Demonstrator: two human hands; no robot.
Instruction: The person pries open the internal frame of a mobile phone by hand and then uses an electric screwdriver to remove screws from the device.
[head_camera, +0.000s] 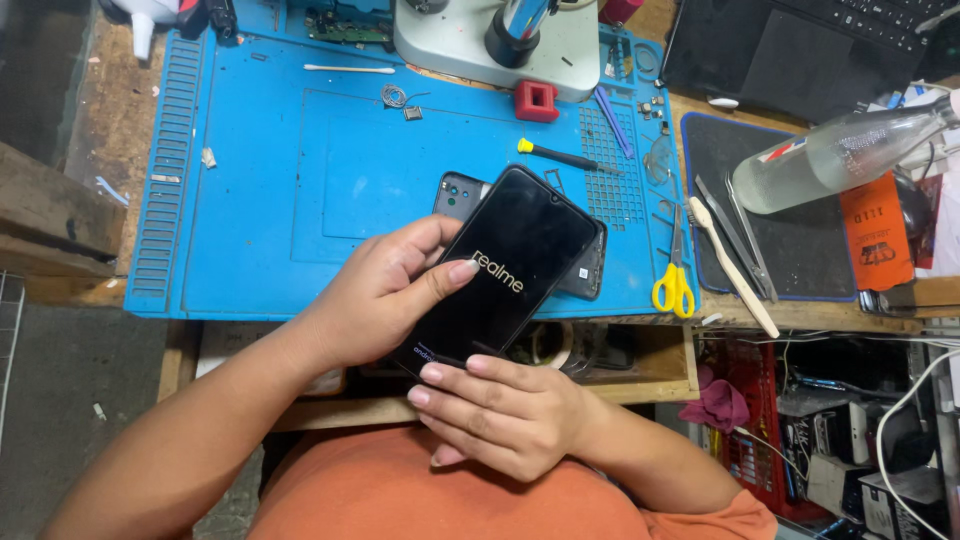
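Hands meet over the front edge of the bench (90, 120) in the head view: the left hand (375, 295) grips a black smartphone (505, 268) by its side, thumb on the lit screen, while the right hand (505, 410) curls closed under its lower end. A second phone (590, 272) lies beneath on the blue mat (260, 190). Supporting both ends and pressing lightly should keep the smartphone steady.

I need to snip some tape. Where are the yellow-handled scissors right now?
In the head view, the yellow-handled scissors lie at the right edge of the blue work mat, right of the phone, beside the tweezers on the dark pad.
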